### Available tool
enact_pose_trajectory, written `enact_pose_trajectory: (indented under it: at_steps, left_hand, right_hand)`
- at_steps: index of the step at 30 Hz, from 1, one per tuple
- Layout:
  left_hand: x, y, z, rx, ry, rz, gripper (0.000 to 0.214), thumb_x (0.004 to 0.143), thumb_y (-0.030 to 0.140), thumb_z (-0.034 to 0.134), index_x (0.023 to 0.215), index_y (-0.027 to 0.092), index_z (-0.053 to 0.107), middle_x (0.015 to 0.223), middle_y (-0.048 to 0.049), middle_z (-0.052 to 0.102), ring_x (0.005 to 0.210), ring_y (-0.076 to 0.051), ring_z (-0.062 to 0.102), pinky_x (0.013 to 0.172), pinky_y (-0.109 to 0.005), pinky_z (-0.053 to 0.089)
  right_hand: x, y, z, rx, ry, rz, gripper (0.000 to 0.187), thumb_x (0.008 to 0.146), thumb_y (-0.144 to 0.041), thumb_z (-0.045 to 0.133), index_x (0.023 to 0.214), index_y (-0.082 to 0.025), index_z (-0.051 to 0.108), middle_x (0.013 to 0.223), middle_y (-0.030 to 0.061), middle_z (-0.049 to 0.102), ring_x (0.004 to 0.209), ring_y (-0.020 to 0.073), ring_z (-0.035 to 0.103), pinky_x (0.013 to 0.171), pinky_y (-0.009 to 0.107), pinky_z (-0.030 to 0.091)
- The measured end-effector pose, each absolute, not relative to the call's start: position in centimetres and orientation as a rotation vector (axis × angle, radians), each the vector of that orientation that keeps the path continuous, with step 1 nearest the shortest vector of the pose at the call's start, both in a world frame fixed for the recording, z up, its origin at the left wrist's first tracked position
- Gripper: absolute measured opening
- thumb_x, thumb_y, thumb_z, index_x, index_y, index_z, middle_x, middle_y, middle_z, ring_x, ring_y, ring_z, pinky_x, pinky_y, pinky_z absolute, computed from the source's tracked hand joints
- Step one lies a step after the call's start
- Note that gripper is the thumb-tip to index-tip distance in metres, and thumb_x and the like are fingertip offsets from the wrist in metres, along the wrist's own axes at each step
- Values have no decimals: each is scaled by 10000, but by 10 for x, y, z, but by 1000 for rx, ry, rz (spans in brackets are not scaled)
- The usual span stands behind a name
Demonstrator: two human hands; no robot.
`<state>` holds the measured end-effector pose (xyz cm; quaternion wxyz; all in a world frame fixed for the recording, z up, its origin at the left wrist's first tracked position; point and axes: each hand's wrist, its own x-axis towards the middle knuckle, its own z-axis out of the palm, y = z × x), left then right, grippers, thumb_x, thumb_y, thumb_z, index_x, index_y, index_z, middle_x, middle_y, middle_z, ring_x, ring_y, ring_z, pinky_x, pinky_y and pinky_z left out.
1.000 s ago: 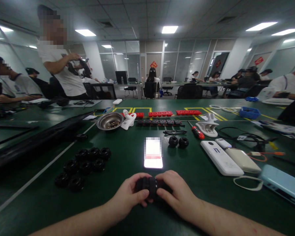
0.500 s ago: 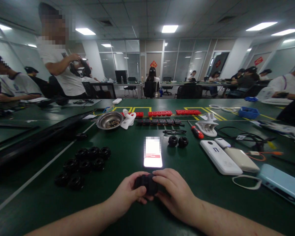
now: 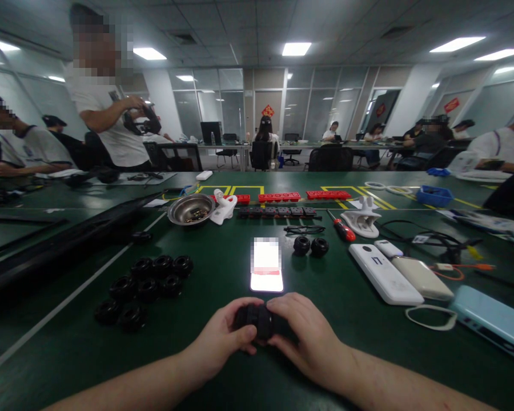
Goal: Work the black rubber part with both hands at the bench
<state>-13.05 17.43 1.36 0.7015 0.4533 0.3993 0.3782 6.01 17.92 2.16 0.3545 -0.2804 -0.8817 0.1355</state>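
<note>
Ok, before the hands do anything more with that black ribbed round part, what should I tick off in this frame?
1. Grip: left hand and right hand both clasp the black ribbed round part, one from each side: ok.
2. Part raised off the green table or resting on it: cannot tell.
3. Part whole or in two pieces: the hands hide it, cannot tell.
4. Lit white-screened phone lies just beyond the hands, untouched: ok.
5. Heap of black round parts to the left, apart from both hands: ok.
6. Red-handled screwdriver lies beyond, in neither hand: ok.
</note>
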Motion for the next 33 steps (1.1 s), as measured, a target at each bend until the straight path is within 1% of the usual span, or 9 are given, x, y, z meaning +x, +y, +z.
enact_pose_trajectory:
  at_steps: [5,9,11,17,20,22,25,27,33]
  left_hand:
    - [-130,172,17,1008,897,858,514,555,384,704,968,146,512,854,-54,594,670,-150,584,537,-236,437]
    - [-131,171,16,1045,873,846,505,553,349,715,982,166,521,908,-49,578,727,-150,567,568,-240,447]
    - [-131,171,14,1055,870,841,497,563,351,707,986,169,521,933,-50,570,738,-148,565,579,-243,453]
    - [-131,175,11,1000,906,809,531,580,384,684,989,143,444,750,-50,618,605,-153,607,516,-230,431]
    - [-131,174,10,1006,883,835,506,594,360,681,991,148,450,790,-52,608,621,-148,603,517,-229,431]
    - [-131,172,10,1025,860,845,485,598,337,685,990,156,466,830,-54,599,647,-147,597,529,-233,435]
    - [-129,171,10,1035,853,861,491,570,313,711,980,168,483,845,-43,593,659,-143,589,533,-230,432]
    - [-129,171,11,1050,849,858,502,560,327,716,981,169,495,855,-44,593,670,-145,587,541,-233,434]
    - [-132,174,11,1061,837,809,524,587,427,669,989,144,490,760,-54,617,615,-156,598,522,-244,431]
  right_hand:
    - [61,178,24,-880,-2241,441,410,735,-353,544,1083,-171,426,980,88,549,863,210,510,740,352,414]
    - [61,178,23,-1039,-2290,577,258,798,-357,454,956,-166,526,797,58,578,708,185,523,637,323,421]
    - [60,179,22,-1019,-2337,548,276,800,-377,457,936,-151,539,749,58,570,665,180,512,598,310,417]
    - [60,181,22,-808,-2376,418,331,805,-270,476,1117,-175,418,995,81,559,857,195,496,751,337,406]
    - [62,181,22,-873,-2308,497,437,775,-302,505,1171,-178,367,1048,87,527,915,205,487,791,349,394]
    - [63,180,22,-927,-2250,572,455,775,-366,486,1171,-173,373,1002,85,540,878,207,503,763,350,404]
    - [63,180,21,-987,-2248,616,319,827,-393,385,1025,-168,494,826,59,574,728,181,520,660,320,419]
    - [62,179,22,-987,-2283,541,320,839,-398,369,972,-152,523,765,61,571,677,175,511,615,309,419]
    - [61,178,24,-700,-2357,298,314,825,-290,456,1108,-161,414,989,94,558,845,192,502,726,331,419]
